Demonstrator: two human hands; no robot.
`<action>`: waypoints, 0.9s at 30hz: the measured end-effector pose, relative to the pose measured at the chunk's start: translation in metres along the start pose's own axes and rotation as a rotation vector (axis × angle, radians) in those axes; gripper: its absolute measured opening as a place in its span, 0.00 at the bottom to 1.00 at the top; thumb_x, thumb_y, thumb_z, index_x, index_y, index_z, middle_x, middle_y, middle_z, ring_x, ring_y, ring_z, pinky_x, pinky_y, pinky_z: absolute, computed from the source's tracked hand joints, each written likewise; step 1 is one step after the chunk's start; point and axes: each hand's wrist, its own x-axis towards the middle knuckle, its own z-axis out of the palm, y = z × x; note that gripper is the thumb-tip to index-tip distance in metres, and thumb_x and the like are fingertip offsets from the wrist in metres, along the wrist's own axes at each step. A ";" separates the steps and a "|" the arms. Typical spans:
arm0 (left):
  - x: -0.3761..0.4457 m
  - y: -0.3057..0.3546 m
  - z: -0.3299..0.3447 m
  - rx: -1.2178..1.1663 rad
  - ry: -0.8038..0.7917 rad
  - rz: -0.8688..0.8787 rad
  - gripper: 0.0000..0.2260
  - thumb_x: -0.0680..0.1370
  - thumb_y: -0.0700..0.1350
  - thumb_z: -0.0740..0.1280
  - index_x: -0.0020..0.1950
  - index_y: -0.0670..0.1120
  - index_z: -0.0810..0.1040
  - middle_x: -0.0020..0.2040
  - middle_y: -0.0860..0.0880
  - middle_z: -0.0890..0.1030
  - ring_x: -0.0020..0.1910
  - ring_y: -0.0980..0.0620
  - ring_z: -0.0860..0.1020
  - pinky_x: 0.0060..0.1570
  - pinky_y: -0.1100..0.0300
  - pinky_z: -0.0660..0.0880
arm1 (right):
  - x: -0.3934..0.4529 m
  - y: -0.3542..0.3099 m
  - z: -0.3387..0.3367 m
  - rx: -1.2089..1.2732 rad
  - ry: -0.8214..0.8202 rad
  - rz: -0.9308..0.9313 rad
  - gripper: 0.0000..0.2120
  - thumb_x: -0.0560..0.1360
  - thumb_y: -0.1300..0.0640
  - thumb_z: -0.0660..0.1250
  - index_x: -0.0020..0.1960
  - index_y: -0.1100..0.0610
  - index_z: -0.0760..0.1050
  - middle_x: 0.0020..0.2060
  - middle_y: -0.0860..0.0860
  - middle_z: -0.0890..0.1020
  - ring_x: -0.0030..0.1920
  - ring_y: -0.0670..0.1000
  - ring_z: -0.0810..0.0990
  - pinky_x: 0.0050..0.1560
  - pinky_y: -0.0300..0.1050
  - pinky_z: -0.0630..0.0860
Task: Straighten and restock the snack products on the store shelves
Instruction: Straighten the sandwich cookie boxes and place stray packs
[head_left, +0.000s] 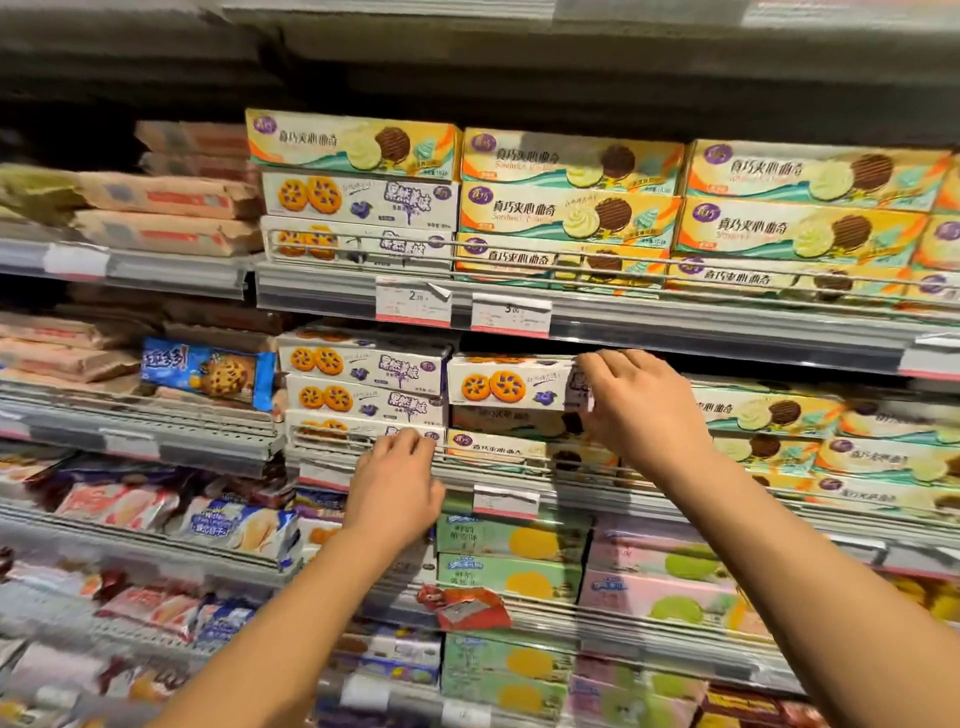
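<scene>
On the middle shelf (675, 343), the right hand (641, 402) is gripping the right end of a white box (506, 383) of blueberry cookies, fingers over its top edge and thumb under its lower edge, so the grip is closing on that box. The box is sitting level on top of a yellow box (511, 422), which is itself lying on another yellow box behind the wire rail (519, 462). Just left of it, a stack of white boxes (363, 387) is standing three high (the lowest one is partly hidden by the rail). The left hand (395, 491) is resting at the shelf's front edge below that stack, fingertips touching the rail near the lowest box; its fingers are bent over the rail, and whether they are clasping it I cannot tell. To the right of the right hand, more yellow boxes (769, 413) are lying in stacks. On the shelf above, two white boxes are lying under a yellow one at left, and yellow stacks (569, 208) are filling the rest. Two price tags (511, 314) are hanging on that shelf's edge. At far left, a blue cookie pack (208, 371) is lying on a neighbouring shelf. Below, green boxes (511, 558) and pink boxes (660, 590) are lining the lower shelves.
</scene>
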 end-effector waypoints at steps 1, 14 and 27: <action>0.003 -0.004 -0.004 0.003 0.012 0.027 0.21 0.80 0.52 0.62 0.72 0.49 0.72 0.68 0.49 0.74 0.66 0.46 0.71 0.64 0.50 0.72 | -0.005 0.000 -0.003 0.000 0.016 -0.008 0.19 0.67 0.55 0.73 0.57 0.58 0.76 0.48 0.55 0.84 0.47 0.61 0.81 0.47 0.52 0.78; 0.089 -0.078 -0.037 0.002 0.421 0.182 0.19 0.75 0.50 0.74 0.64 0.45 0.79 0.60 0.39 0.80 0.61 0.35 0.75 0.63 0.40 0.69 | -0.054 0.003 -0.037 0.078 0.175 0.087 0.23 0.66 0.57 0.78 0.60 0.58 0.80 0.57 0.55 0.84 0.55 0.59 0.83 0.51 0.51 0.77; 0.091 -0.061 -0.025 0.002 0.401 0.172 0.19 0.78 0.55 0.70 0.64 0.46 0.78 0.56 0.42 0.80 0.60 0.37 0.75 0.66 0.39 0.66 | -0.060 0.009 -0.065 0.044 0.156 0.165 0.26 0.66 0.55 0.79 0.62 0.57 0.79 0.57 0.53 0.84 0.57 0.58 0.83 0.49 0.50 0.79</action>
